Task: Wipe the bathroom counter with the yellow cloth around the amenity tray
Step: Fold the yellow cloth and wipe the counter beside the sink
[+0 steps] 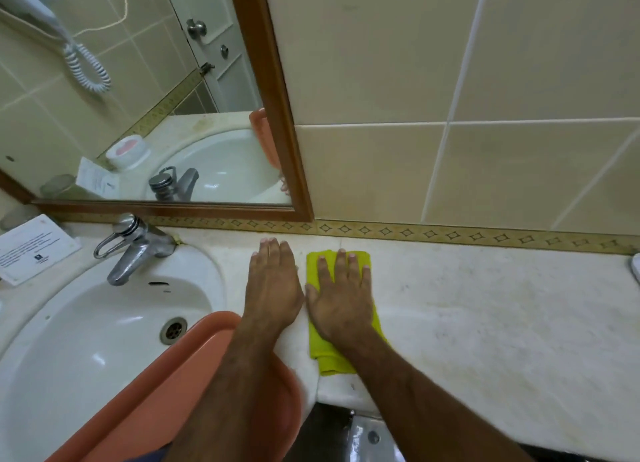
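Your right hand (341, 298) lay flat, fingers spread, pressing the yellow cloth (341, 357) onto the counter (485, 323); your left hand (273, 288) rested flat and empty beside it.

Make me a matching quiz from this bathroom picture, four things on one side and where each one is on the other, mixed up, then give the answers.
Things:
1. yellow cloth
2. left hand
3. salmon tray
4. printed card

Places:
A. over the front of the sink
B. flat on the bare counter, beside the cloth
C. pressed under the right hand
D. on the counter left of the faucet

Pairs: 1-C, 2-B, 3-A, 4-D
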A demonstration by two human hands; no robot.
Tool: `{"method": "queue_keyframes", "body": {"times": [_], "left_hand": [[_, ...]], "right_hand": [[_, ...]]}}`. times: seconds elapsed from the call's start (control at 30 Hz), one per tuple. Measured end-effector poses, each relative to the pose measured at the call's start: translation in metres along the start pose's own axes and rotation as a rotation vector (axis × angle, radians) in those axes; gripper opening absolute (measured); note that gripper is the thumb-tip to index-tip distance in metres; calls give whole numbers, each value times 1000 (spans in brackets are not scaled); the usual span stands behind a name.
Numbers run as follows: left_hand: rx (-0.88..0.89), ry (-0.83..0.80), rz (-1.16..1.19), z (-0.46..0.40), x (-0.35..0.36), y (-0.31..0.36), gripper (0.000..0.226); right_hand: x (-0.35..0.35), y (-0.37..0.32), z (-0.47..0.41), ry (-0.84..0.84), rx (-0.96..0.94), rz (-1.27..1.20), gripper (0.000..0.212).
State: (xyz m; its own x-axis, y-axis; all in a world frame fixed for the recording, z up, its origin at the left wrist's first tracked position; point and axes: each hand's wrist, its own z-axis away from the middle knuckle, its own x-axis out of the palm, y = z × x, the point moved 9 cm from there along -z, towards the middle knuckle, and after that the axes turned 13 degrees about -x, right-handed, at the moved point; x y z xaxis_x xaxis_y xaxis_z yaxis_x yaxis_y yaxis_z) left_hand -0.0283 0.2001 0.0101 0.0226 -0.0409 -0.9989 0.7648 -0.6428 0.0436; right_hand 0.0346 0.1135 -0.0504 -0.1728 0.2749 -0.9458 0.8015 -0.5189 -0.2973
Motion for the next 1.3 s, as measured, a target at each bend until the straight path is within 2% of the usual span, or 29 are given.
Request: {"method": "queue_keyframes", "body": {"times": [0.07, 0.2, 0.3, 0.37, 0.5, 0.7, 0.8, 1.0, 1.2, 1.3], "left_hand": [[48, -5, -7, 2, 8, 22, 59], [150, -80, -8, 14, 36, 74, 71], [270, -25, -61, 20, 48, 98, 79], [305, 18, -59, 19, 49, 100, 79], [299, 19, -57, 21, 51, 97, 74], [280, 3, -57, 18, 51, 97, 73], [271, -13, -56, 17, 52, 97, 74], [265, -27, -34, 18, 50, 102, 71], [260, -19, -126, 18, 47, 103, 71], [165, 4, -110, 18, 34, 91, 68]], "right_hand": [[-14, 45, 9, 22, 50, 58, 65], [-57, 167, 47, 6, 180, 164, 66], [-84, 237, 82, -62, 182, 209, 73], [-93, 265, 95, -118, 150, 201, 74], [-103, 294, 103, -182, 49, 160, 61], [-132, 367, 133, -258, 206, 113, 59], [-137, 369, 145, -221, 270, 86, 59], [-135, 328, 196, 31, 359, 88, 63], [-118, 264, 231, 69, 496, 135, 63], [-100, 214, 207, 61, 499, 167, 66]]}}
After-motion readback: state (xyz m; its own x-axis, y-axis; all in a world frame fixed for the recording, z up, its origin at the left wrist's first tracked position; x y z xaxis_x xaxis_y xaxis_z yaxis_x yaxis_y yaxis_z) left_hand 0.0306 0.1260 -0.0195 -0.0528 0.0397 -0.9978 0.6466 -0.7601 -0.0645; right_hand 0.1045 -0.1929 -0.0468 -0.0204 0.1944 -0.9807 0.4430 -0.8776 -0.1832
